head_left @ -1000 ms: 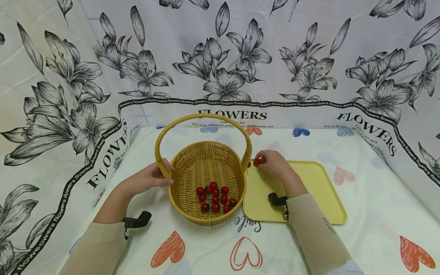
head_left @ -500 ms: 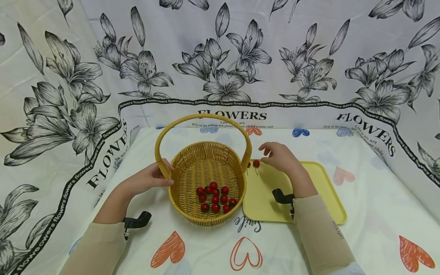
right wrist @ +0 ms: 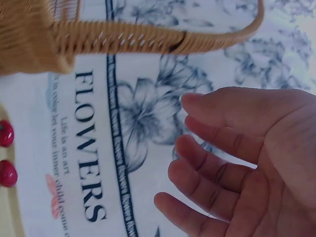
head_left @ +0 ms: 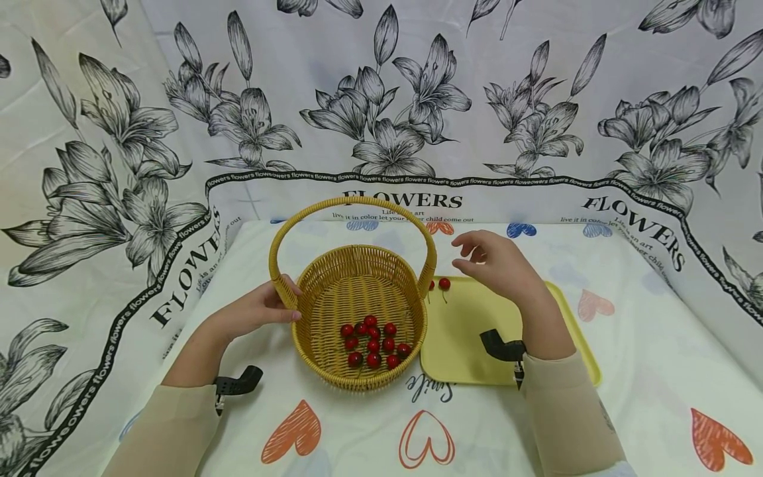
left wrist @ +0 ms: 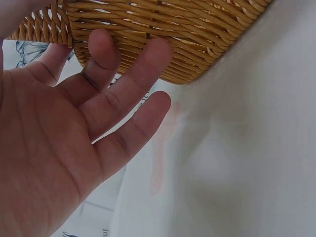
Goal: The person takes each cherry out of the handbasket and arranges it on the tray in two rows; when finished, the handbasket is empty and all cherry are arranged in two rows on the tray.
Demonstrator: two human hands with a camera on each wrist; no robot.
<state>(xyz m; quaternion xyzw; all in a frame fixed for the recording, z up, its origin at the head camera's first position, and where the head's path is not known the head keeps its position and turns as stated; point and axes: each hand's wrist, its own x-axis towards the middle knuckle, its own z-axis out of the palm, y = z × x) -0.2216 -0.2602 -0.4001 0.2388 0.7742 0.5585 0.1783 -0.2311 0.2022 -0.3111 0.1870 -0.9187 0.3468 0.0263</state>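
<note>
A yellow wicker basket (head_left: 357, 383) with a tall arched handle stands on the cloth, several red cherries (head_left: 373, 346) lying on its floor. At its left side my left hand (head_left: 253, 308) grips the foot of the handle and the rim between thumb and index finger. The other fingers (left wrist: 131, 81) extend along the outer wall in the left wrist view. My right hand (head_left: 497, 265) hovers over the far part of a yellow tray (head_left: 465, 344), holding nothing, fingers loosely bent. Two cherries (head_left: 444, 284) with stems lie at the tray's far left corner, one partly hidden by the basket.
The tray stands close against the basket's right side. A white cloth (head_left: 507, 430) printed with hearts covers the table. Behind it hangs a curtain (head_left: 393, 99) with black flower drawings. The basket handle (head_left: 352, 201) arches high between both hands.
My right hand has let go of a cherry at the tray's far left corner, then risen and drawn back to the right. The left hand and the basket have stayed put.
</note>
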